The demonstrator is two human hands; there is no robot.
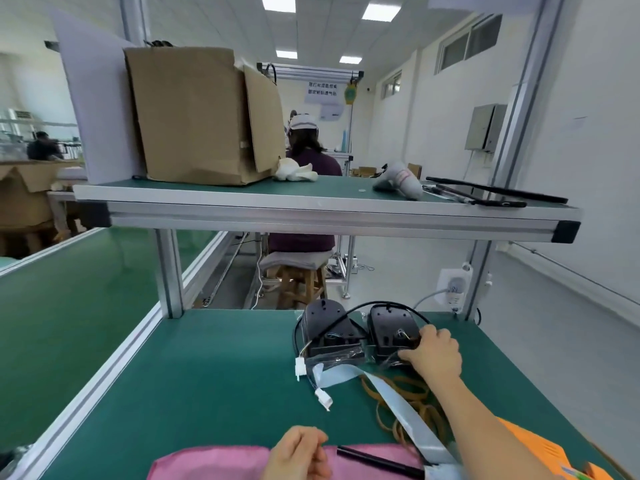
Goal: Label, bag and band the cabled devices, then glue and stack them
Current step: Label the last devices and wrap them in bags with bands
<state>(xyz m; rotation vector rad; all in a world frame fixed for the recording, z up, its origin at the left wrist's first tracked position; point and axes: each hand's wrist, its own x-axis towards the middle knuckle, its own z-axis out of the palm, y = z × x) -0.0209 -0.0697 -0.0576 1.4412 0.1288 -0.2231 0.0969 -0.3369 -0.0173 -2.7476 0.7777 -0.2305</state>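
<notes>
Head view, and nearest the camera the left hand (299,452) lay on a pink sheet (207,462) at the table's front edge. Its fingers were loosely curled with nothing seen in them, and the tip of a black pen (377,460) was just beside it. To the right sat an orange object (533,448), partly cut off by the frame. Beyond, a pale label strip (398,403) ran across a tangle of rubber bands (412,393), both lying under the outstretched right forearm, and two white connectors (323,400) trailed on the green table mat (207,358). Then the action: the right hand (434,351) gripped the right device (388,327), fingers curled over its near right corner, thumb pressed on the crinkled clear bag around it. The left device (325,323) stood touching it on the left, and a black cable (381,303) arched over both. Farther back came a power socket (453,285), then the upper shelf (311,206) carrying a cardboard box (197,116), a white bundle of cloth (296,171) and black rods (485,195). Behind that a person (304,140) sat on a stool (301,275), back turned.
</notes>
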